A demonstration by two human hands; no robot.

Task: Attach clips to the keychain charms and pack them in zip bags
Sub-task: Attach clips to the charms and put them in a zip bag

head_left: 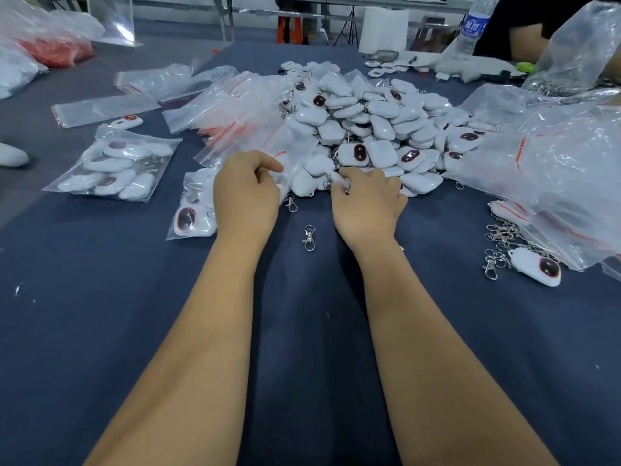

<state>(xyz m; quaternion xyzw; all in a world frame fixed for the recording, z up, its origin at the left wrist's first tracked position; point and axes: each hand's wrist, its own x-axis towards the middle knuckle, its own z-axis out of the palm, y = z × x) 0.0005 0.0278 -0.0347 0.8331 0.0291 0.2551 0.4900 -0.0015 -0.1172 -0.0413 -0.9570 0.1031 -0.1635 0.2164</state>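
Observation:
A big heap of white keychain charms (376,129), some showing dark oval faces with red rims, lies mid-table. My left hand (247,193) pinches the edge of a clear zip bag (289,163) at the heap's near left side. My right hand (366,200) has its fingers curled round a white charm (339,179) at the heap's front edge. A loose metal clip (309,237) lies on the cloth between my wrists. A second clip (291,203) lies just beside my left hand. A partly filled bag of charms (193,218) sits under my left hand.
A filled zip bag (117,164) lies at the left, empty zip bags (235,105) behind it. At the right are large crumpled plastic bags (551,169), several clips (500,240) and one clipped charm (537,267). Another person's arm (527,42) and a water bottle (472,28) are far right.

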